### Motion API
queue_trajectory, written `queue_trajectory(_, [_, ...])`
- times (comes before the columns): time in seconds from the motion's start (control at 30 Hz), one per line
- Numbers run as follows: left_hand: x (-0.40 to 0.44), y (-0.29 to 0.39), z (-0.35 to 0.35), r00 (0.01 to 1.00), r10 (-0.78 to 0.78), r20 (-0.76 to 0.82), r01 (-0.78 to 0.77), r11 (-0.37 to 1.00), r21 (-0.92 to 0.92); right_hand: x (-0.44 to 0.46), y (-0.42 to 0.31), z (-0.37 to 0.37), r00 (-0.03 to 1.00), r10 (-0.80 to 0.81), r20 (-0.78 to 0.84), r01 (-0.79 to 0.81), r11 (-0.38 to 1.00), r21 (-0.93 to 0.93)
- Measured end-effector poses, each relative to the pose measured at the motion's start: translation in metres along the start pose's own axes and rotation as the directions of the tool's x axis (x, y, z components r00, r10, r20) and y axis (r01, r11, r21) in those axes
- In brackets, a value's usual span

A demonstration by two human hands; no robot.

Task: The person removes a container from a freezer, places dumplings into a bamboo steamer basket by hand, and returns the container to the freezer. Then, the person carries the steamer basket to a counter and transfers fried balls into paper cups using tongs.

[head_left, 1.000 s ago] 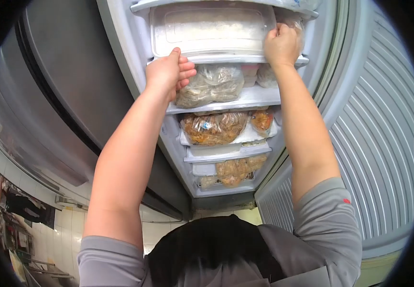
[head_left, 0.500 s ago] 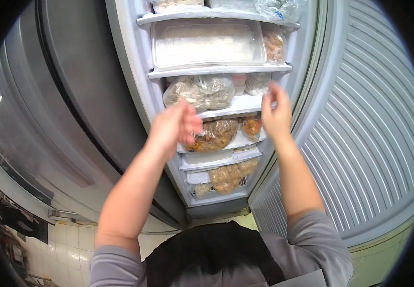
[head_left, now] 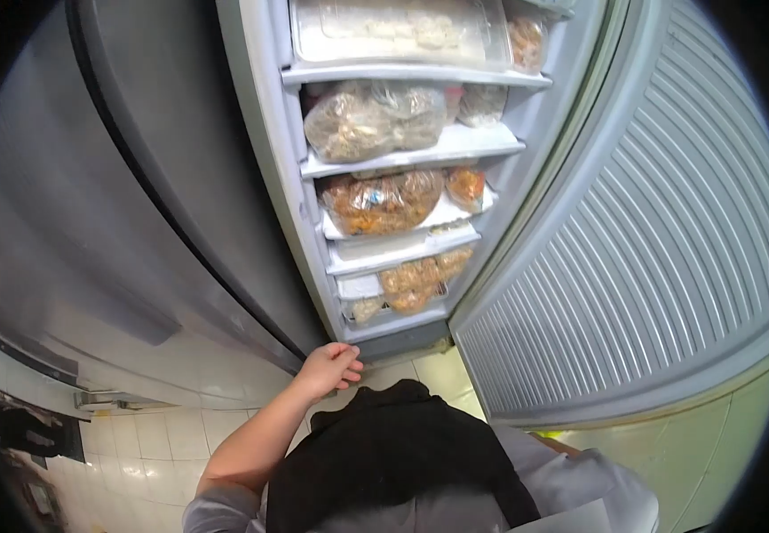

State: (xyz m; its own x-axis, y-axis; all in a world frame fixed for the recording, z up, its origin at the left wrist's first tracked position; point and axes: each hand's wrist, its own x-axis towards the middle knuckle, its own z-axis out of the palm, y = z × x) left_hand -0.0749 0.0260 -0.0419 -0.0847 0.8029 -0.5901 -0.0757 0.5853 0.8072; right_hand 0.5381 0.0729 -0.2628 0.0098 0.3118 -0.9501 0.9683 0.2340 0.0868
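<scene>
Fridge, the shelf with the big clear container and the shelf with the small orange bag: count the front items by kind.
Clear container: 1
Bags: 3 (pinkish-brown bag, large brown bag, small orange bag; the large one appears to be single)
Total: 4

Clear container (head_left: 376,54), shelved, seemingly white inside

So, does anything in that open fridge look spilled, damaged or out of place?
Nothing stands out. The large clear container rests on its shelf, the big bag of brown food shows no visible leak, and I see no spill. Small tears in the plastic would be too fine to tell from here.
</scene>
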Motion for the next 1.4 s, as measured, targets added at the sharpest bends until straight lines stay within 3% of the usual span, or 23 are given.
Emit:
queue_trajectory(0.13, [0.007,-0.034,-0.01,0.999,0.006,0.051,-0.009,0.998,0.062,-0.019,0.084,0.062,0.957,0.289,0.031,-0.276,0.866,0.417])
queue_trajectory(0.23, [0.011,-0.072,-0.018,1.0,0.003,-0.007,-0.002,0.992,0.124,-0.09,0.079,0.049,0.804,0.591,0.066,-0.411,0.472,0.78])
queue_trajectory(0.27, [0.013,-0.092,-0.023,0.999,0.002,-0.043,0.004,0.989,0.145,-0.126,0.061,0.032,0.726,0.68,0.103,-0.399,0.294,0.868])
queue_trajectory(0.3, [0.016,-0.117,-0.029,0.996,0.003,-0.084,0.011,0.986,0.167,-0.142,0.051,0.027,0.706,0.709,0.007,-0.269,0.259,0.928])
queue_trajectory(0.37, [0.028,-0.188,-0.053,0.977,0.119,-0.177,-0.025,0.887,0.461,-0.161,0.043,0.023,0.624,0.763,-0.171,0.018,0.205,0.979])
queue_trajectory(0.43, [-0.009,-0.212,-0.067,0.957,0.107,-0.271,0.072,0.815,0.576,-0.162,0.053,0.009,0.767,0.589,-0.253,0.077,0.307,0.949])
queue_trajectory(0.5, [-0.03,-0.285,-0.098,0.91,0.245,-0.335,0.088,0.674,0.733,-0.153,0.067,0.004,0.849,0.452,-0.275,0.118,0.345,0.931])
queue_trajectory(0.57, [-0.068,-0.358,-0.121,0.837,0.016,-0.546,0.421,0.618,0.664,-0.123,0.092,-0.003,0.892,0.376,-0.253,0.125,0.331,0.935])
queue_trajectory(0.6, [-0.081,-0.431,-0.143,0.813,-0.036,-0.581,0.504,0.543,0.671,-0.114,0.1,-0.006,0.903,0.35,-0.248,0.124,0.34,0.932])
queue_trajectory(0.63, [-0.128,-0.422,-0.121,0.652,-0.203,-0.73,0.667,0.612,0.425,-0.106,0.106,-0.011,0.911,0.329,-0.251,0.12,0.37,0.921])
queue_trajectory(0.67, [-0.16,-0.462,-0.118,0.601,-0.197,-0.774,0.728,0.535,0.429,-0.1,0.109,-0.018,0.918,0.306,-0.253,0.109,0.417,0.902])
queue_trajectory(0.7, [-0.205,-0.437,-0.094,0.59,-0.363,-0.721,0.767,0.53,0.362,-0.092,0.112,-0.019,0.923,0.284,-0.261,0.098,0.481,0.871])
queue_trajectory(0.8, [-0.298,-0.352,0.004,0.368,-0.656,-0.66,0.899,0.432,0.072,-0.067,0.109,-0.017,0.946,0.151,-0.288,0.101,0.707,0.7])
queue_trajectory(0.87, [-0.322,-0.528,0.012,0.353,-0.644,-0.678,0.917,0.383,0.114,-0.048,0.094,-0.012,0.957,0.031,-0.29,0.132,0.84,0.526])
queue_trajectory(0.9, [-0.332,-0.555,0.027,0.346,-0.639,-0.687,0.925,0.356,0.134,-0.044,0.084,-0.01,0.959,-0.027,-0.282,0.157,0.88,0.448])
queue_trajectory(1.0, [-0.342,-0.557,0.072,0.557,-0.553,-0.62,0.828,0.307,0.47,-0.041,0.049,-0.01,0.948,-0.198,-0.251,0.252,0.945,0.206])
queue_trajectory(1.07, [-0.333,-0.569,0.084,0.739,-0.408,-0.536,0.674,0.44,0.594,-0.047,0.021,-0.017,0.926,-0.289,-0.242,0.311,0.949,0.055])
queue_trajectory(1.13, [-0.326,-0.581,0.083,0.678,-0.397,-0.619,0.713,0.56,0.422,-0.059,-0.016,-0.023,0.889,-0.376,-0.261,0.372,0.926,-0.066])
queue_trajectory(1.17, [-0.322,-0.55,0.081,0.648,-0.387,-0.656,0.703,0.636,0.319,-0.067,-0.037,-0.027,0.867,-0.417,-0.272,0.399,0.909,-0.123])
queue_trajectory(1.2, [-0.322,-0.503,0.081,0.637,-0.36,-0.681,0.667,0.702,0.252,-0.076,-0.06,-0.03,0.845,-0.455,-0.281,0.422,0.89,-0.173])
queue_trajectory(1.27, [-0.319,-0.503,0.081,0.553,-0.193,-0.811,0.512,0.846,0.148,-0.096,-0.103,-0.033,0.796,-0.524,-0.304,0.457,0.849,-0.265])
queue_trajectory(1.37, [-0.317,-0.506,0.061,0.513,-0.324,-0.795,0.429,0.899,-0.089,-0.117,-0.17,-0.04,0.731,-0.592,-0.34,0.483,0.801,-0.354])
queue_trajectory(1.4, [-0.327,-0.498,0.059,0.505,-0.349,-0.789,0.416,0.9,-0.132,-0.099,-0.189,-0.043,0.735,-0.613,-0.29,0.543,0.788,-0.29])
